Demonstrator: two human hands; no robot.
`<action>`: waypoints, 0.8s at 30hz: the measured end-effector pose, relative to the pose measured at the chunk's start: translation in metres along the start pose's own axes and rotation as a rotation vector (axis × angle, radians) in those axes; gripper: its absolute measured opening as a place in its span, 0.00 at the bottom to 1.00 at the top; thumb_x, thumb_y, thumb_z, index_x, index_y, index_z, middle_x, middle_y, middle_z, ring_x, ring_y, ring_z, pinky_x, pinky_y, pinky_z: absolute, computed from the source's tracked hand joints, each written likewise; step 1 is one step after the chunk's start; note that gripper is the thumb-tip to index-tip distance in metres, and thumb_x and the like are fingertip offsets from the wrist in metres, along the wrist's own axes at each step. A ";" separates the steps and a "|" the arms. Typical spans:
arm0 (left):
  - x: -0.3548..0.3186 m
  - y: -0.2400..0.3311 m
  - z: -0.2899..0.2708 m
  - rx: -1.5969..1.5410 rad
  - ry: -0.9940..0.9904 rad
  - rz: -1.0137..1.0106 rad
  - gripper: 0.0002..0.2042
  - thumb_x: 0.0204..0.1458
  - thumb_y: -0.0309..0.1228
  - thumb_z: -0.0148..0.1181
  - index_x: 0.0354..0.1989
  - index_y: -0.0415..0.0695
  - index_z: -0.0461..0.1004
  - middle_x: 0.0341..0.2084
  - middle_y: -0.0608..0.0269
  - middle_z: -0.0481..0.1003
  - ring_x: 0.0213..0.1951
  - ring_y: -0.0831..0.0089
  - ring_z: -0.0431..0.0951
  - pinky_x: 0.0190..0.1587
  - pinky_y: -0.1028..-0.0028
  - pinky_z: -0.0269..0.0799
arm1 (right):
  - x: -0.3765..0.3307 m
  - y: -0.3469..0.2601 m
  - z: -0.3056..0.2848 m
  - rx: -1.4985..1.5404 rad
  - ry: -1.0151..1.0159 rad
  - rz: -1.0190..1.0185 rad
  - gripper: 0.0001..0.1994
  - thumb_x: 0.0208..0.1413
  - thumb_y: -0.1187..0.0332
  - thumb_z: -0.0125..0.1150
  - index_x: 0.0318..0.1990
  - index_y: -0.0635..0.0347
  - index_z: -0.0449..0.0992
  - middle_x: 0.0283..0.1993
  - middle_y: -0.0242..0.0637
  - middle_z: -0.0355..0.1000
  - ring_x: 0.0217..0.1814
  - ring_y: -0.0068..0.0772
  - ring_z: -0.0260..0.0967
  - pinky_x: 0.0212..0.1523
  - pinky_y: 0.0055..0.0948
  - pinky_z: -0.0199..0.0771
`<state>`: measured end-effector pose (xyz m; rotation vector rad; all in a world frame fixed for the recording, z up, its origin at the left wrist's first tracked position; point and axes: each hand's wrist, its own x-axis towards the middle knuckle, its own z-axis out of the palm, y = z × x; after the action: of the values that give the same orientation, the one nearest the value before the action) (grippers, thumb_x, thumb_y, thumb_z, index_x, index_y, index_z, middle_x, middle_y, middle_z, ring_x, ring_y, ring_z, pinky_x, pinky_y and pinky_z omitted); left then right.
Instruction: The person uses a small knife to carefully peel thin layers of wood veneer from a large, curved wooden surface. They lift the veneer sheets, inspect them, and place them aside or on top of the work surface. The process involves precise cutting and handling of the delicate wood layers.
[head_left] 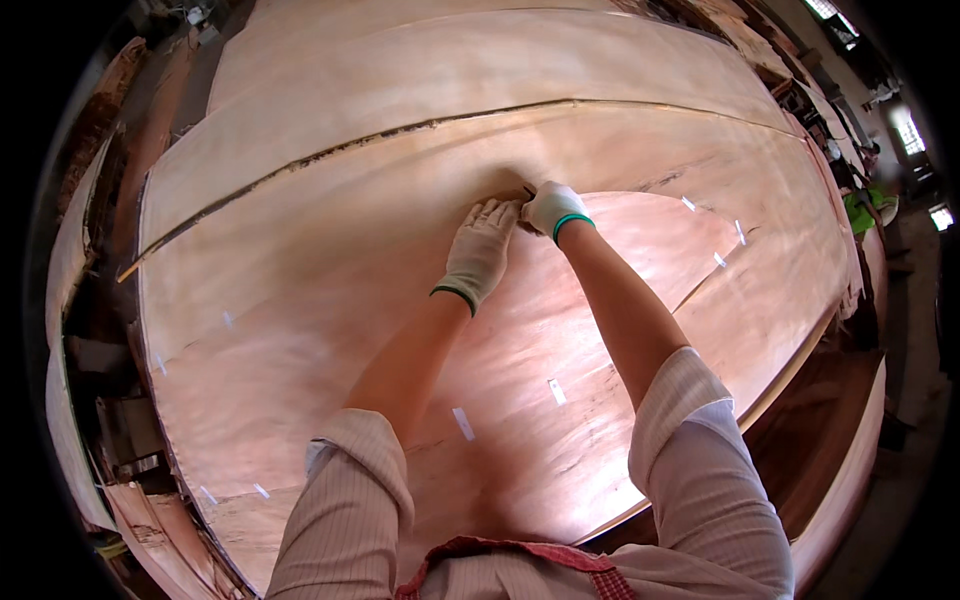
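My left hand (478, 252), in a white glove with a green cuff, lies flat with fingers stretched out on a thin pinkish wood veneer sheet (330, 330). Right beside its fingertips, my gloved right hand (555, 208) is closed around a small dark tool (528, 192). Only a short dark end of it shows, so its kind is not clear. Both hands are at the sheet's curved far edge, where it meets a paler veneer sheet (420, 180). Short whitish tape strips (557, 392) stick to the veneer in several places.
A long thin strip with a dark edge (370, 138) crosses the pale sheet beyond my hands. Stacked rough veneer (150, 180) lines the left side. At the lower right a curled veneer sheet (845, 450) hangs past the edge. A green thing (858, 212) lies at the far right.
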<state>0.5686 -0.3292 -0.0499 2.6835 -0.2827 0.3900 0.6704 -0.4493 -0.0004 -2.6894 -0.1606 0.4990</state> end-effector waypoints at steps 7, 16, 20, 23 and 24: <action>0.024 0.034 -0.004 0.300 -0.084 -0.086 0.20 0.52 0.24 0.46 0.54 0.42 0.70 0.56 0.57 0.69 0.62 0.63 0.63 0.67 0.63 0.51 | -0.031 0.063 0.045 0.421 0.198 -0.055 0.14 0.52 0.63 0.63 0.27 0.69 0.76 0.19 0.37 0.70 0.20 0.24 0.66 0.22 0.27 0.66; 0.084 0.047 -0.006 -0.188 -0.261 -0.159 0.22 0.54 0.25 0.45 0.60 0.45 0.62 0.50 0.48 0.72 0.52 0.52 0.72 0.57 0.60 0.66 | -0.009 0.049 -0.052 0.301 -0.116 0.335 0.20 0.51 0.52 0.62 0.26 0.65 0.79 0.24 0.47 0.75 0.28 0.43 0.74 0.33 0.35 0.74; 0.009 -0.009 -0.059 -0.332 0.265 -0.210 0.23 0.53 0.22 0.45 0.60 0.46 0.64 0.53 0.44 0.69 0.53 0.49 0.71 0.54 0.59 0.68 | -0.081 0.104 -0.046 0.316 -0.029 0.049 0.15 0.52 0.58 0.62 0.33 0.64 0.77 0.23 0.42 0.73 0.25 0.35 0.71 0.29 0.32 0.71; -0.190 -0.088 -0.108 -0.216 0.370 -0.441 0.22 0.59 0.25 0.43 0.63 0.34 0.59 0.60 0.48 0.64 0.61 0.58 0.65 0.62 0.66 0.62 | -0.216 0.111 -0.029 0.908 -0.041 0.133 0.13 0.60 0.62 0.56 0.40 0.64 0.73 0.22 0.25 0.65 0.20 0.14 0.58 0.19 0.17 0.58; -0.244 -0.071 -0.147 -0.298 0.328 -0.673 0.21 0.61 0.25 0.41 0.63 0.34 0.58 0.61 0.49 0.63 0.63 0.59 0.63 0.63 0.66 0.60 | -0.264 0.127 -0.021 0.982 -0.047 0.260 0.11 0.62 0.61 0.54 0.38 0.60 0.72 0.22 0.26 0.65 0.19 0.13 0.57 0.18 0.17 0.55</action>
<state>0.3232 -0.1697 -0.0234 2.2027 0.5959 0.5092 0.4379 -0.6213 0.0506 -1.7358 0.3446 0.5311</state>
